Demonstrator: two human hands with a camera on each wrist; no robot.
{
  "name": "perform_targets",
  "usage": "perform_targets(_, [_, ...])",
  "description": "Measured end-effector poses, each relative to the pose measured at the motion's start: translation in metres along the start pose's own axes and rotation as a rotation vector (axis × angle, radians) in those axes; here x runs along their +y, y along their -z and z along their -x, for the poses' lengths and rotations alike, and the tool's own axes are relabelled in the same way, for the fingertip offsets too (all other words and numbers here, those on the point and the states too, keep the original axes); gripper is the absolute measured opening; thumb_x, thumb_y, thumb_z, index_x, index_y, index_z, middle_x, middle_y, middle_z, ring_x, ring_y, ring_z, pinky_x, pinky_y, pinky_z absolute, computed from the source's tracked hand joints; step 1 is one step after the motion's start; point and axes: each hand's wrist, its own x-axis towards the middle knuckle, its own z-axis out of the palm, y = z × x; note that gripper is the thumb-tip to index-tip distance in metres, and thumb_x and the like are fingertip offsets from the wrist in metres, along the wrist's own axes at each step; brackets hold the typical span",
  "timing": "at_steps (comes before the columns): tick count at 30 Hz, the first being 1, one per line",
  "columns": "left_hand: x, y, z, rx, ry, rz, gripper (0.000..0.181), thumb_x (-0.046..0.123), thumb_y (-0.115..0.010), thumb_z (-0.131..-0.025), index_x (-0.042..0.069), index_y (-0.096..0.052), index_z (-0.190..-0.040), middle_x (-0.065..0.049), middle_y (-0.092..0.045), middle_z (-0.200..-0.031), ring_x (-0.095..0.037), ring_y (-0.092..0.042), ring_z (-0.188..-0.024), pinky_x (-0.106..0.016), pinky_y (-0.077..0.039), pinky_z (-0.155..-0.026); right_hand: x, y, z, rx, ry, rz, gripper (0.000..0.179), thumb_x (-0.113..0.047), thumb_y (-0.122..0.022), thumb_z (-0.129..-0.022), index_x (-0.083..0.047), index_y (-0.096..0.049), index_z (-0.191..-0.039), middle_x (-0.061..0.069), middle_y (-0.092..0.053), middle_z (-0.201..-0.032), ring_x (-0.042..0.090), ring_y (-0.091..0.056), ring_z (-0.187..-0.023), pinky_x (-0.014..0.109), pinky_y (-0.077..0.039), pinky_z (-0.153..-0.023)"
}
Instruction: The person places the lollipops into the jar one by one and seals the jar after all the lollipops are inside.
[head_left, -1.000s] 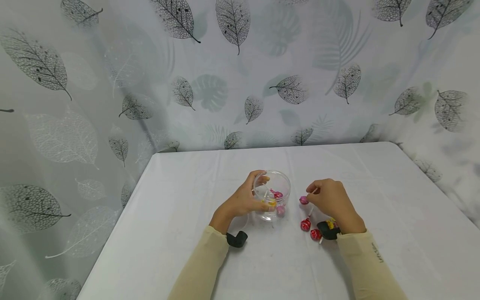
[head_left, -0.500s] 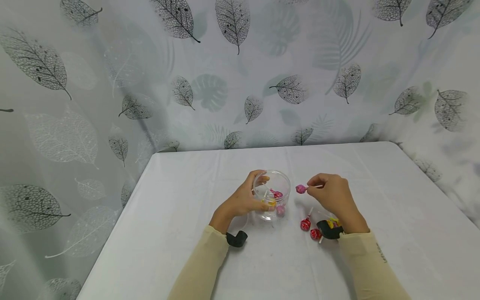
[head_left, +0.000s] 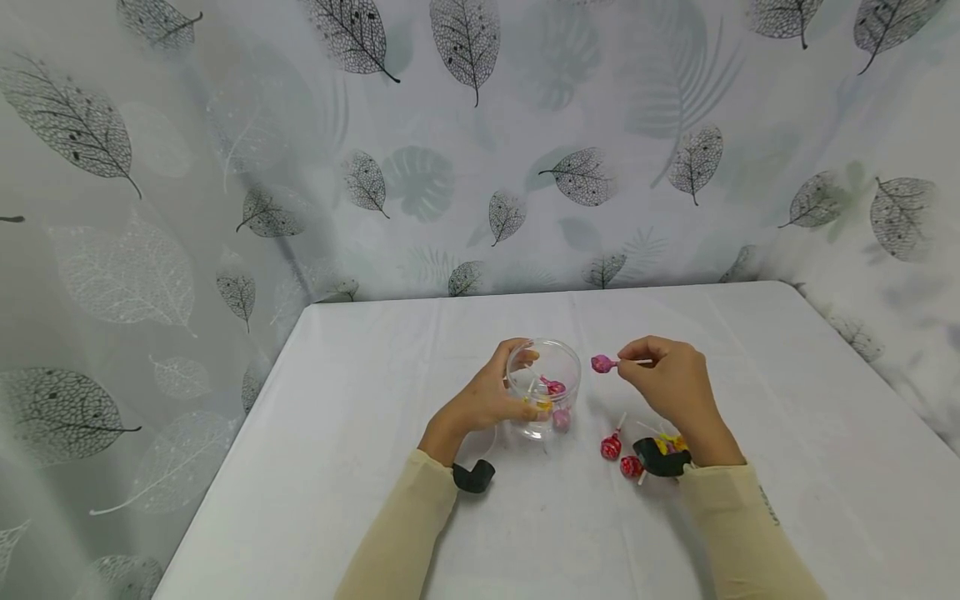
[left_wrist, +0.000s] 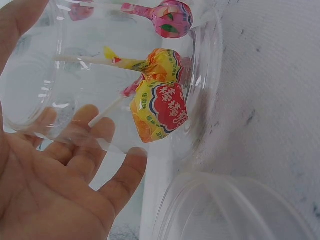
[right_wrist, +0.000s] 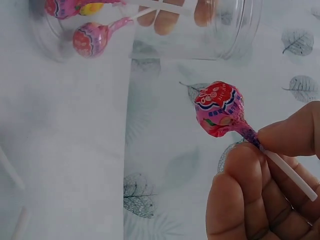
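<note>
My left hand grips a clear plastic jar from its left side, fingers wrapped around the wall. Inside the jar lie several wrapped lollipops, among them a yellow one and a pink one. Just right of the jar's mouth, my right hand pinches a pink lollipop by its stick, between thumb and forefinger. The candy head points left toward the jar and is apart from it. On the table below my right hand lie two red lollipops, one red lollipop being nearer the jar.
Yellow-wrapped lollipops lie partly hidden behind the black wrist camera. A clear round lid lies beside the jar, near my left wrist. The white-covered table meets a leaf-patterned curtain at its back edge.
My right hand has lifted the pink lollipop up and away from the others, turning its stick nearly level. The left hand and jar have stayed in place.
</note>
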Motion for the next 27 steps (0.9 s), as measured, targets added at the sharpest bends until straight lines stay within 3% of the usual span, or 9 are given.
perform_targets(8, [-0.001, 0.0, -0.001, 0.004, 0.005, 0.004, 0.103, 0.013, -0.093, -0.077, 0.026, -0.03, -0.157, 0.004, -0.049, -0.155, -0.019, -0.039, -0.15, -0.057, -0.034, -0.119, -0.007, 0.002, 0.003, 0.035, 0.017, -0.051, 0.013, -0.016, -0.073, -0.095, -0.005, -0.078, -0.099, 0.013, -0.079, -0.096, 0.029, -0.073, -0.089, 0.025, -0.055, -0.066])
perform_targets(20, [0.0, 0.0, 0.0, -0.002, 0.008, 0.012, 0.103, 0.014, -0.093, -0.077, 0.026, -0.029, -0.157, 0.004, -0.049, -0.156, -0.019, -0.038, -0.15, -0.057, -0.034, -0.119, -0.018, 0.002, 0.009, 0.045, 0.03, -0.098, 0.014, -0.019, -0.074, -0.096, -0.006, -0.078, -0.098, 0.012, -0.078, -0.095, 0.02, -0.071, -0.08, 0.028, -0.054, -0.062])
perform_targets(27, [-0.001, 0.001, -0.001, -0.015, -0.008, 0.023, 0.106, 0.014, -0.092, -0.078, 0.02, -0.026, -0.16, -0.007, -0.045, -0.16, -0.023, -0.037, -0.151, -0.061, -0.032, -0.119, -0.023, 0.003, 0.011, 0.04, 0.033, -0.111, 0.016, -0.022, -0.075, -0.096, -0.007, -0.078, -0.099, 0.011, -0.078, -0.097, 0.017, -0.071, -0.082, 0.026, -0.054, -0.064])
